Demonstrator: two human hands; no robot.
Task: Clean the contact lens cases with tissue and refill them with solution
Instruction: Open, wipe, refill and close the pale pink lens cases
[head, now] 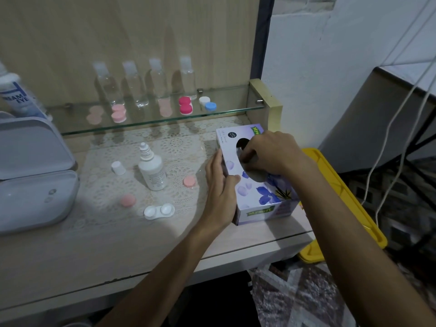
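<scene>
The tissue box [257, 185] lies on the table [118, 256] at its right end. The left hand [220, 185] grips the box's side, while the right hand [271, 153] curls its fingers into the oval opening, perhaps pinching a tissue, though none shows. An uncapped solution bottle [153, 169] stands on the lace mat. In front of it lies the open white lens case [159, 211], both wells apparently empty, two pink caps [128, 200] near it.

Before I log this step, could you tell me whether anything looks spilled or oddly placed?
No spill shows. The solution bottle stands uncapped, its white cap loose beside it; the white lens case lies open, pink lids scattered apart.
</scene>
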